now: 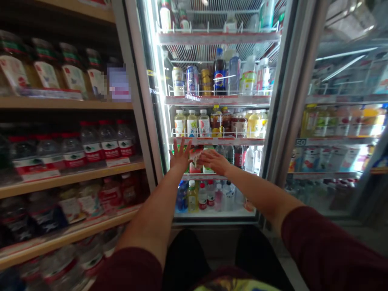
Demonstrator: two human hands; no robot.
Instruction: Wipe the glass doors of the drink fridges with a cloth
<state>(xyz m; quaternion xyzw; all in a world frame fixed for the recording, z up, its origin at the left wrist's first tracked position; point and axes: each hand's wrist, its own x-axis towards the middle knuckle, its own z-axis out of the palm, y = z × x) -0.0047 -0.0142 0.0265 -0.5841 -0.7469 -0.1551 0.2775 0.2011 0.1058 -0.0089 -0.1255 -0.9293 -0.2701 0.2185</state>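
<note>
Both my arms reach forward to a lit drinks fridge. My left hand (pixel 181 155) is raised with its fingers spread, in front of the left end of the second shelf from the bottom; nothing shows in it. Beside it, my right hand (pixel 214 161) stretches its fingers to the left, near a red-and-white package (pixel 195 163) between the hands. Whether the fingertips touch that package is unclear. Above the hands stand white-labelled bottles (pixel 192 123). Below them are a yellow-green bottle (pixel 192 196) and small red-capped bottles (pixel 202 197).
On the left, wooden shelves (pixel 103 176) carry red-capped water bottles (pixel 91 141) and juice bottles (pixel 45 66). Another glass-fronted fridge with cartons (pixel 330 158) stands at the right. The metal frame (pixel 295 81) runs between the fridges. My knees are below.
</note>
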